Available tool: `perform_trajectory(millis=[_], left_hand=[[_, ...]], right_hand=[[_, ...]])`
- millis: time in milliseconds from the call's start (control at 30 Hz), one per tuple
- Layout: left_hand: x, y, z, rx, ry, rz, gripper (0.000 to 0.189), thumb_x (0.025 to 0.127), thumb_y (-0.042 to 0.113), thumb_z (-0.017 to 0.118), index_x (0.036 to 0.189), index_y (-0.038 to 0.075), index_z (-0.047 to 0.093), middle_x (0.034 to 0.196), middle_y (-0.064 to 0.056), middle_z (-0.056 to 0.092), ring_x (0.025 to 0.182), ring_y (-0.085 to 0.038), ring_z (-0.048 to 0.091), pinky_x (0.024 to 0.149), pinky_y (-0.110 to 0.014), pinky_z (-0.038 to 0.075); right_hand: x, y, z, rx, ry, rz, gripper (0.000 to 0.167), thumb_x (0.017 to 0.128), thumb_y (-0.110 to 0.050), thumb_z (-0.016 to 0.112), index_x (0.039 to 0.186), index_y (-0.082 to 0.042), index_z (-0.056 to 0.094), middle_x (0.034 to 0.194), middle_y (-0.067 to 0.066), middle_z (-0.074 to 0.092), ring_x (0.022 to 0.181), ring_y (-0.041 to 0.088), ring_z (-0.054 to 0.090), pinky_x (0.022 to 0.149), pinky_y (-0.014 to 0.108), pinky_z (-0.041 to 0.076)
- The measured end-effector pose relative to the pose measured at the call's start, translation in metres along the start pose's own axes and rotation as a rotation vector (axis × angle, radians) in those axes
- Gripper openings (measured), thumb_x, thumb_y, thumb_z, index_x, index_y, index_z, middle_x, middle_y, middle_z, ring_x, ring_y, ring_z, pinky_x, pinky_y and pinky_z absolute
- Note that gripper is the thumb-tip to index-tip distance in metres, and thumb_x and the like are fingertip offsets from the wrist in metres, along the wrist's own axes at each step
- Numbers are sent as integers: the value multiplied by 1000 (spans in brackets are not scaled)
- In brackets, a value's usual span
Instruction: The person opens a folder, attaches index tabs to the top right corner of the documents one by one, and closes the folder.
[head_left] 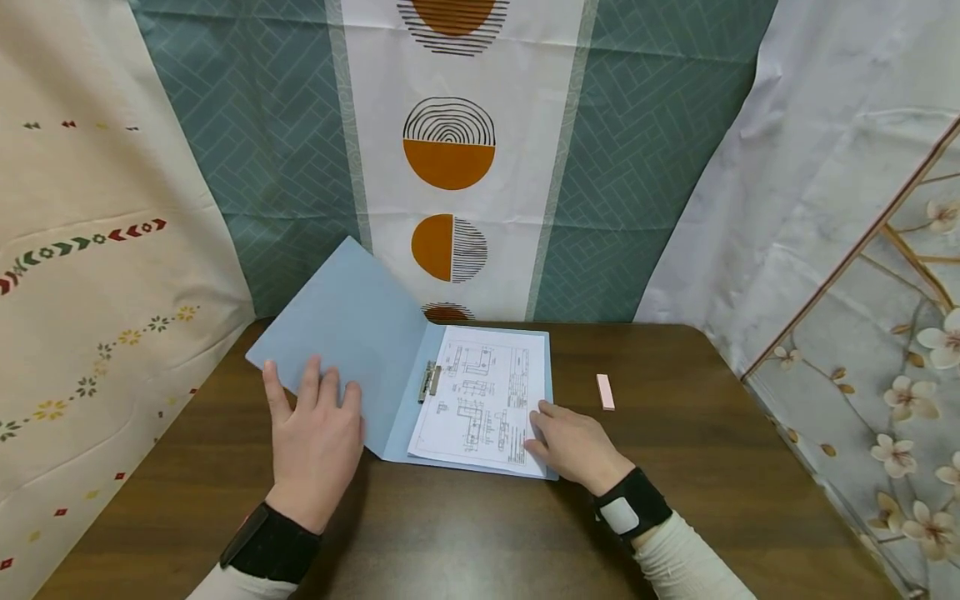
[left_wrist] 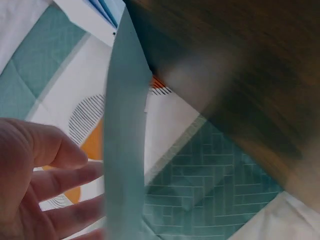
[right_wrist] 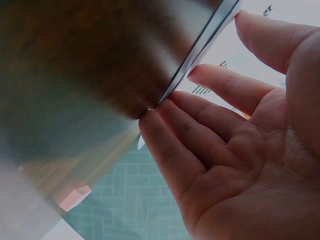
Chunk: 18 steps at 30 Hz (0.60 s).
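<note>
Folder [head_left: 411, 417] lies open mid-frame in head view, cover [head_left: 345, 325] tilted up, ctr-left. L hand [head_left: 317, 433], fingers spread apart, touches cover; R hand [head_left: 573, 442], fingers extended, unclamped, rests at sheets' [head_left: 487, 400] R edge. Best: guide cover w/ flat fingers, press sheets lightly, no creasing. L wrist view shows cover edge-on; R wrist, the palm; only head gets the clip [head_left: 429, 381].
</note>
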<state>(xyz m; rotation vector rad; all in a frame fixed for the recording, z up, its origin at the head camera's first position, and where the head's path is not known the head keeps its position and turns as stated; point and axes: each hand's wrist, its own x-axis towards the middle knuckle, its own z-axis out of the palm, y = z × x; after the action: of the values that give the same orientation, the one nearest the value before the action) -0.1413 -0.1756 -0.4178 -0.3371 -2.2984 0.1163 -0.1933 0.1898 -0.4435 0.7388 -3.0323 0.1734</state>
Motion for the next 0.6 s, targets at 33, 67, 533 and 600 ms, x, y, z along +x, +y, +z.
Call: perform_trajectory(millis=[33, 67, 533, 600], left_hand=[[-3, -1, 1, -2, -1, -4, 35, 77, 2, 92, 104, -7, 73, 120, -37, 70, 140, -56, 53, 126, -77, 6], [-5, -2, 2, -3, -11, -6, 35, 77, 3, 92, 104, -8, 73, 118, -37, 70, 137, -56, 55, 126, -76, 9], [3, 19, 36, -50, -476, 38, 41, 96, 30, 86, 128, 7, 77, 143, -29, 66, 139, -53, 56, 111, -81, 37], [3, 21, 39, -61, -525, 26, 39, 98, 32, 84, 128, 9, 76, 143, -28, 66, 138, -53, 56, 109, -85, 35]], right_hand=[[0, 0, 0, -1, 7, -4, 51, 103, -34, 80, 140, 1, 72, 151, 24, 64, 139, 39, 64, 111, 55, 53], [0, -1, -1, -2, 13, -7, 51, 103, -33, 80, 140, 1, 72, 151, 25, 64, 139, 39, 64, 111, 54, 53], [1, 0, 1, 33, -3, 27, 60, 101, -45, 81, 140, -1, 73, 152, 24, 64, 138, 40, 64, 112, 55, 52], [2, 0, 1, 26, 1, 28, 59, 101, -46, 80, 140, -2, 73, 152, 23, 64, 138, 40, 64, 112, 55, 52]])
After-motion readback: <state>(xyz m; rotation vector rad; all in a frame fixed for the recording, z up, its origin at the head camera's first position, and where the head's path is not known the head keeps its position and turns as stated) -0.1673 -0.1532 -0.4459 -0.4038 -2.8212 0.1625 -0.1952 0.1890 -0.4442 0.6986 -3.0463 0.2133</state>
